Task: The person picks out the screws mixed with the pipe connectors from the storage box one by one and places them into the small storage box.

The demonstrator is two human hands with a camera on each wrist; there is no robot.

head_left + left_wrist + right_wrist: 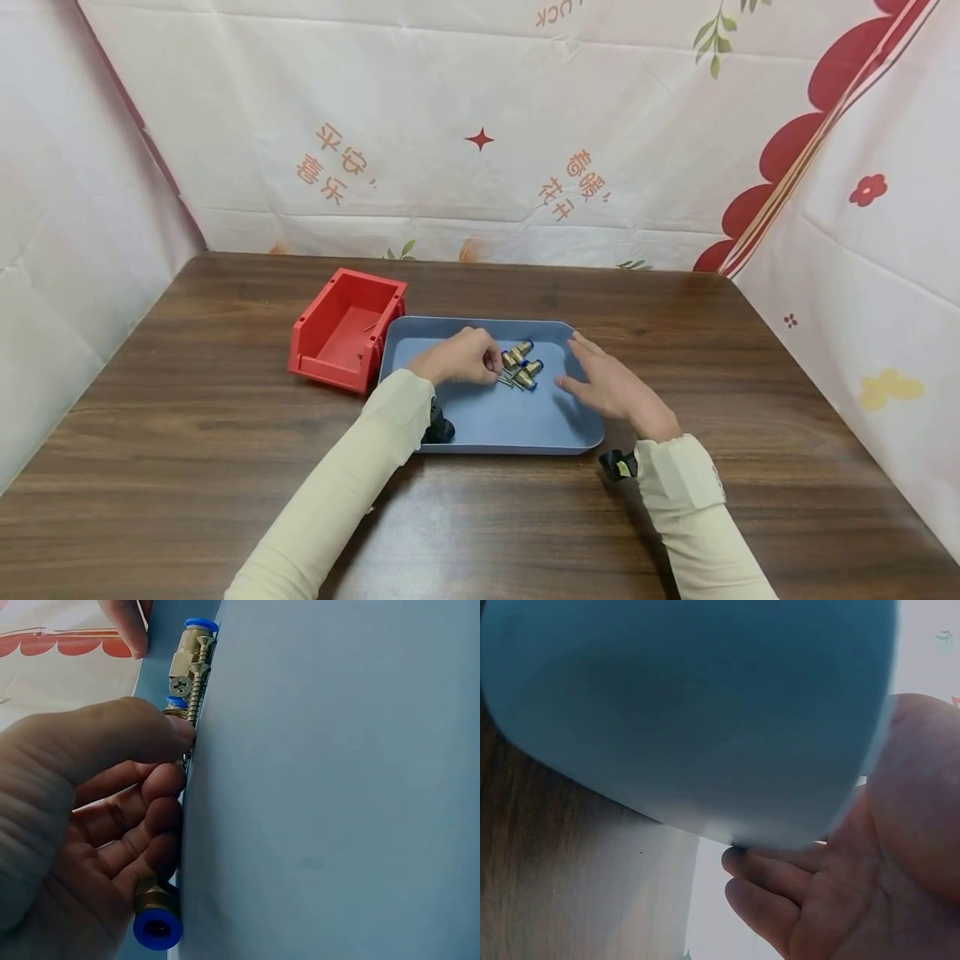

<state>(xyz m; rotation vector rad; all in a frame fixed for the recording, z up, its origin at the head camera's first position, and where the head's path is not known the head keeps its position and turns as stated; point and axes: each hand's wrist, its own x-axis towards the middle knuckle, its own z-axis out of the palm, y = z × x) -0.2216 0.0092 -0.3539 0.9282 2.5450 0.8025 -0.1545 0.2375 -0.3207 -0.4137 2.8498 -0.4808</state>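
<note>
Bright head view, dimmer wrist views

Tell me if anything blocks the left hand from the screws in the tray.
Nothing visible does: the left hand has its fingers right at the screws. Brass fittings lie close beside the screws but leave that approach uncovered.

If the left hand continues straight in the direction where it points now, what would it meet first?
Most likely the screws, right at the fingertips of the left hand, then the fittings. Whether it already touches the screws is hard to tell.
</note>
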